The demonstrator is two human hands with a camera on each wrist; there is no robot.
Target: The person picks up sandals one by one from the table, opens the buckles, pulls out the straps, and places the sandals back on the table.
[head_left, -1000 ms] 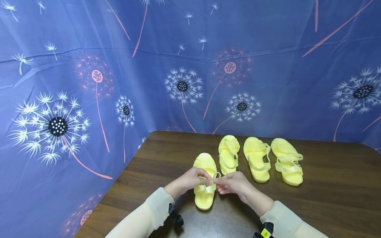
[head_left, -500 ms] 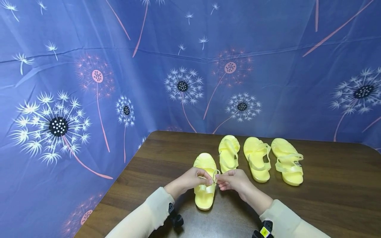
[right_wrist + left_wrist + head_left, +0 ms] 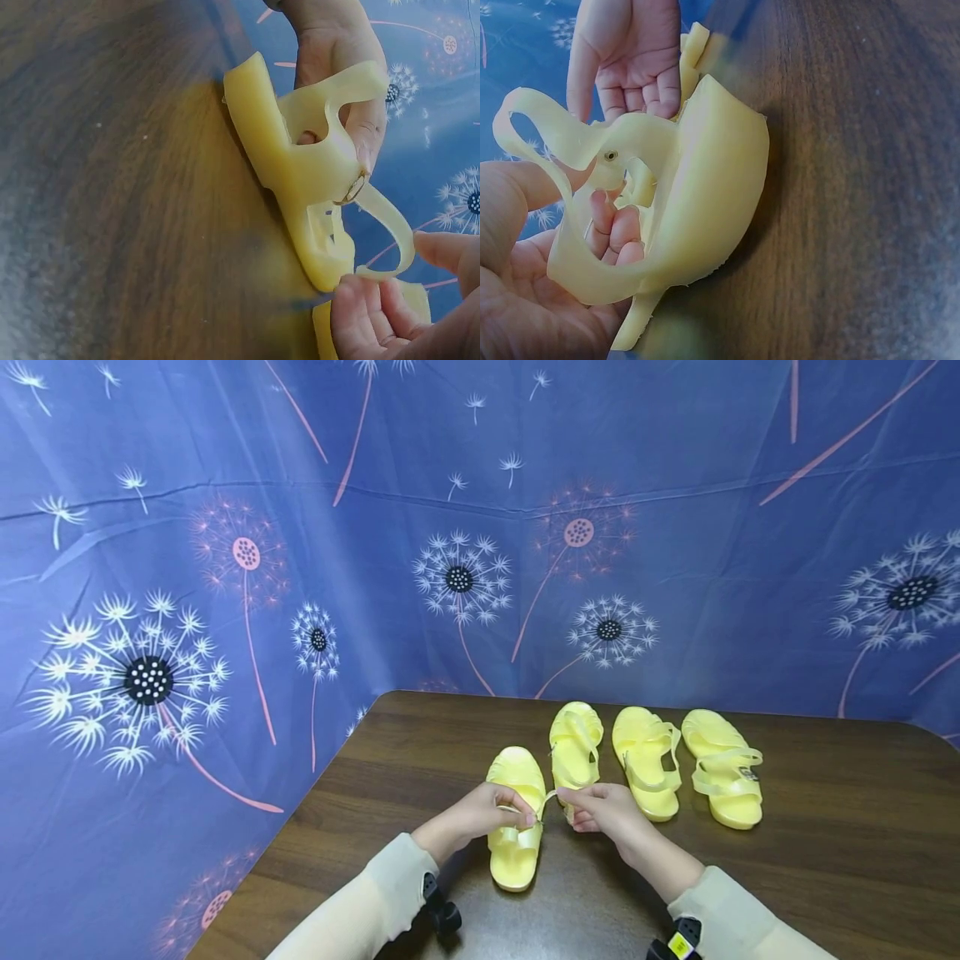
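A yellow jelly sandal [image 3: 513, 868] sits on the table, toe pointing away. My left hand [image 3: 476, 814] reaches over its middle and pinches the side strap beside a small metal buckle [image 3: 351, 189]. In the left wrist view its fingers pass inside the heel straps [image 3: 592, 281]. My right hand [image 3: 611, 814], just right of the sandal, holds the thin ankle strap [image 3: 397, 225] near its free end. That strap bows out in a loop from the buckle, as the right wrist view shows.
Behind and to the right, three more yellow sandals stand in a row: one nearest [image 3: 573, 739], a middle one [image 3: 645, 747] and a far-right one [image 3: 712, 735]. The brown wooden table [image 3: 840, 843] meets a blue dandelion-print cloth [image 3: 697, 568] at the back.
My right hand has moved right, away from the buckle, drawing the strap outward with it. The left hand and the sandal have stayed in place.
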